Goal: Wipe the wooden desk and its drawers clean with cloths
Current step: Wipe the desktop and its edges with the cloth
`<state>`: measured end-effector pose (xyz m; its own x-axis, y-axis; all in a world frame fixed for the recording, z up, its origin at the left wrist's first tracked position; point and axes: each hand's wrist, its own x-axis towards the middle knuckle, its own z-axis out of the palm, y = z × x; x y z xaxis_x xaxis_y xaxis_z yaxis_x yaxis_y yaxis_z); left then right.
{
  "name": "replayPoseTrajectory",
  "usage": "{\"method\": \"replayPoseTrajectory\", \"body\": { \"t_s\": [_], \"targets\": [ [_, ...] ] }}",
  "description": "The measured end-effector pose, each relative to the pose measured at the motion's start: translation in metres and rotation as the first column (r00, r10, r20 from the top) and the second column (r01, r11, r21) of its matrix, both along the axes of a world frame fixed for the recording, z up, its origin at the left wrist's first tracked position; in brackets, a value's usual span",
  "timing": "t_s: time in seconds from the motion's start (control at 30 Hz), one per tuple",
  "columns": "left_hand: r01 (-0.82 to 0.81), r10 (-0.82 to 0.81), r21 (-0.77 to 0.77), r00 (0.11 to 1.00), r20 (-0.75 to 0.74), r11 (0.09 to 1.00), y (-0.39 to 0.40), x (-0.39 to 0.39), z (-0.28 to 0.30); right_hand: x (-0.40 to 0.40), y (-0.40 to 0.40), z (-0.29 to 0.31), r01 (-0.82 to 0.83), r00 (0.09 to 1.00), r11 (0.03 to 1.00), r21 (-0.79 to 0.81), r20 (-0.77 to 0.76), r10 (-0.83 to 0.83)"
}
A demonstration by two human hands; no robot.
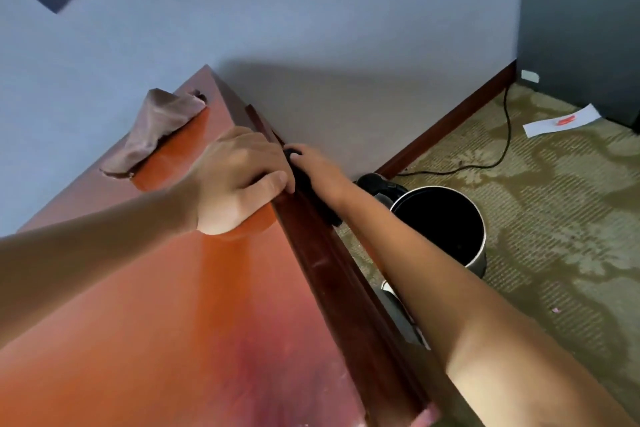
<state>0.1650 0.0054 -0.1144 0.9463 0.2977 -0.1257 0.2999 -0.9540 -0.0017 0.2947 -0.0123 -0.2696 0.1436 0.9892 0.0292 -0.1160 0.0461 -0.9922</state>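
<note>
Glossy reddish wooden worktop [194, 305], soft matt brown cloth [152, 130], rough patterned carpet [561, 218], matt wall [311, 21].

Left grip [239, 180]: fingers curled, forearm extended forward. Right grip [317, 168]: arm outstretched, fingers curled round a dark cloth [313, 191].

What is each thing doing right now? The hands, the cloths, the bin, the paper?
left hand: gripping desk edge
right hand: pressing dark cloth on desk side
brown cloth: lying crumpled on desk
bin: upright, open
paper: flat on carpet
</note>
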Motion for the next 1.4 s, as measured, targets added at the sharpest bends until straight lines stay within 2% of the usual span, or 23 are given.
{"method": "replayPoseTrajectory", "body": {
  "t_s": [0.13,0.23,0.33,0.53,0.77,0.87,1.0,1.07,1.2,1.27,1.4],
  "targets": [
    [0.034,-0.034,0.007,0.999,0.011,0.999,0.003,0.000,-0.001,-0.002,-0.084,-0.034,-0.036,0.999,0.998,0.059,0.001,0.036],
    [0.028,-0.028,-0.011,1.000,0.009,1.000,0.002,0.001,-0.001,-0.008,-0.098,-0.059,-0.062,0.995,0.998,0.026,-0.071,0.064],
    [0.018,-0.018,-0.010,1.000,0.000,1.000,0.004,0.001,-0.002,-0.009,-0.055,-0.055,-0.006,0.999,1.000,0.010,-0.035,0.007],
    [0.019,-0.019,0.000,1.000,0.007,1.000,0.007,0.001,-0.003,-0.010,0.090,-0.022,0.062,0.997,0.998,0.019,0.045,-0.063],
    [-0.021,0.021,-0.031,1.000,0.015,0.999,0.008,-0.004,-0.005,-0.003,0.218,-0.003,0.040,0.981,0.994,-0.099,0.191,-0.020],
    [-0.028,0.029,-0.044,0.999,0.015,0.999,0.006,-0.004,-0.005,-0.003,0.231,-0.003,0.041,0.979,0.990,-0.137,0.203,-0.012],
    [-0.020,0.020,-0.024,1.000,0.001,1.000,0.004,-0.002,-0.003,-0.005,0.173,0.009,0.072,0.978,0.994,-0.087,0.200,-0.054],
    [-0.007,0.007,-0.024,1.000,0.014,1.000,0.005,0.000,-0.003,-0.006,0.129,0.011,0.052,0.977,0.999,-0.003,0.207,-0.050],
    [0.009,-0.005,-0.048,0.997,0.071,0.999,0.003,-0.001,-0.006,-0.007,0.009,0.012,-0.005,0.997,0.988,0.156,0.075,-0.007],
    [-0.005,0.008,-0.044,0.996,0.085,0.999,0.001,-0.001,-0.006,-0.012,-0.055,0.010,0.015,1.000,0.995,0.098,-0.006,-0.015],
    [-0.055,0.055,0.009,0.998,0.036,0.998,0.001,-0.001,-0.005,-0.020,-0.158,-0.003,0.042,0.999,0.999,0.019,0.007,-0.042]
  ]
}}
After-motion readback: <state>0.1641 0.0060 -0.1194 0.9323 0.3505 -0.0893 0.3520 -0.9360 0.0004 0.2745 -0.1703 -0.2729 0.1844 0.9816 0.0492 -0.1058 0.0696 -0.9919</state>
